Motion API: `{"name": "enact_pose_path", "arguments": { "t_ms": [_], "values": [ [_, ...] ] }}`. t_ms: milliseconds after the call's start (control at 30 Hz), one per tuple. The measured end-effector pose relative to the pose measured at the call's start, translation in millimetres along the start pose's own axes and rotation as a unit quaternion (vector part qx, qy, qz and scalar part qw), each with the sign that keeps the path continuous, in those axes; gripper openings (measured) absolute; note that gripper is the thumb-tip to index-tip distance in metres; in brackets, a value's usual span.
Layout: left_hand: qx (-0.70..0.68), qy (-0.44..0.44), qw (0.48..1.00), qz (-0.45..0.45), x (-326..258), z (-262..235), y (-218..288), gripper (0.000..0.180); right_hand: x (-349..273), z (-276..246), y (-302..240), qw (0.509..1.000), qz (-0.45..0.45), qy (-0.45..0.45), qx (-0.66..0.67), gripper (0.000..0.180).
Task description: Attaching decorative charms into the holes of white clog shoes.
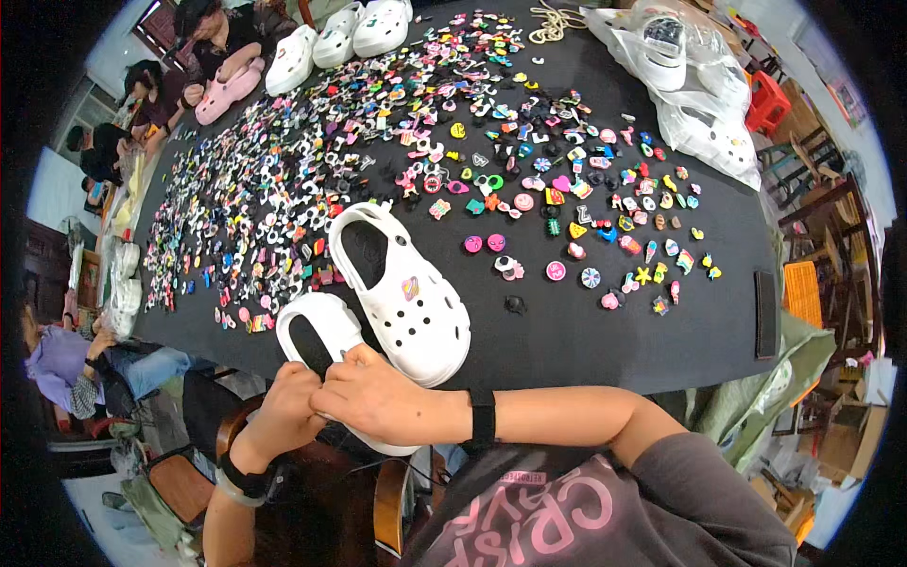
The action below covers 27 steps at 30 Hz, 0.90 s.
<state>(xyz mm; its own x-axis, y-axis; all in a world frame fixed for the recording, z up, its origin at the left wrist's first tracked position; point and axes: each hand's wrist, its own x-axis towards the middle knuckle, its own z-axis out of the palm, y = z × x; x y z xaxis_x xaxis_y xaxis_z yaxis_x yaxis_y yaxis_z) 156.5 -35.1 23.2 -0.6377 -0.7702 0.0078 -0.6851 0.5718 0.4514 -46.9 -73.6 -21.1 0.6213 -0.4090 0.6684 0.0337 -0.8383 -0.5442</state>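
A white clog (319,319) lies tilted at the table's near edge, its heel on the table and its toe toward my body. My left hand (291,408) is closed at its side, fingers bent. Over the top of the same clog, my right hand (370,402) is closed, its fingers meeting the left ones. Whatever small piece may be between the fingertips is hidden. Just beyond, touching or nearly touching it, lies a second white clog (427,326) with toe holes and one colourful oval shoe charm (410,288) on it.
Loose shoe charms (274,189) cover much of the black table (586,354). White clogs (382,28) and a pink clog (230,92) stand at the far left, near other people. Plastic-bagged clogs (704,132) lie at the far right, and a red stool (767,102) stands beyond.
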Motion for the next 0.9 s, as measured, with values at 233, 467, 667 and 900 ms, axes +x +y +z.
{"name": "enact_pose_path", "arguments": {
  "t_ms": [233, 467, 667, 900],
  "values": [
    [-0.013, 0.016, 1.000, -0.013, 6.5, 7.8, -8.7, 0.024, -9.4, -19.4, 2.3, 0.998, 0.033, -0.020, 0.055, 0.039],
    [-0.036, -0.076, 0.994, -0.069, 20.7, -9.8, -18.3, 0.016, -53.3, -89.1, -9.8, 0.979, 0.099, -0.061, 0.166, 0.057],
    [-0.142, -0.163, 0.975, -0.059, 37.2, -31.2, -26.3, 0.022, -106.6, -146.1, -4.0, 0.973, 0.200, -0.008, 0.113, 0.038],
    [-0.139, -0.223, 0.961, -0.088, 44.0, -32.1, -3.5, 0.027, -154.6, -177.9, 0.0, 0.962, 0.267, 0.053, 0.036, 0.026]
  ]
}}
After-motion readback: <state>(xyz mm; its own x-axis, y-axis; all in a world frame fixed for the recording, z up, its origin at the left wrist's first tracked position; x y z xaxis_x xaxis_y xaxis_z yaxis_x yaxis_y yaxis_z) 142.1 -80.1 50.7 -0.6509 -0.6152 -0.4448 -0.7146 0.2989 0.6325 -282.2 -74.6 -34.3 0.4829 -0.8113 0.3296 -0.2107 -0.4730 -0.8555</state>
